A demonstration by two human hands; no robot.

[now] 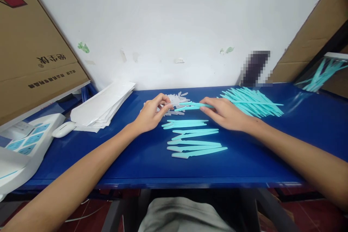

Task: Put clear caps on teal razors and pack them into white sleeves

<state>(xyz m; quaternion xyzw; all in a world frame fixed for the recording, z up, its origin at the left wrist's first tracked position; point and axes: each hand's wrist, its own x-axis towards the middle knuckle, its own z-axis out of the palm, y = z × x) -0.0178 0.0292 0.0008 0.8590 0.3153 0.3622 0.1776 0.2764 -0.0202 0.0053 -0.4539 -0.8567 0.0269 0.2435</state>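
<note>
A small bunch of slim turquoise plastic sticks with broader, shaped heads (193,107) was above the far part of the glossy blue table (146,168), its long axis running from side to side, roughly along the front edge. The bare right hand (225,113) had the narrow ends clamped between thumb and forefinger; how many sticks it held could not be told. The heads pointed away from that grip towards the bare left hand (149,114), whose thumb lay just beside the nearest head. The left thumb and forefinger were close together, but whether they met, or pinched one of the small pale pieces, could not be told.

Behind and below the left fingertips lay a loose heap of small translucent plastic pieces (178,99). Nearer the wearer, more turquoise sticks (201,131) lay in small groups, heads to the left, some with pale covers over the heads. A large tangled pile of turquoise sticks (251,102) lay beyond the right hand.

Farther left were a stack of long white pouches (95,110), a rounded white plastic object (63,129) and a white device with blue panels (46,125). A brown cardboard box (29,40) stood at the far left, and a clear container of turquoise sticks (317,78) was at the far right
</note>
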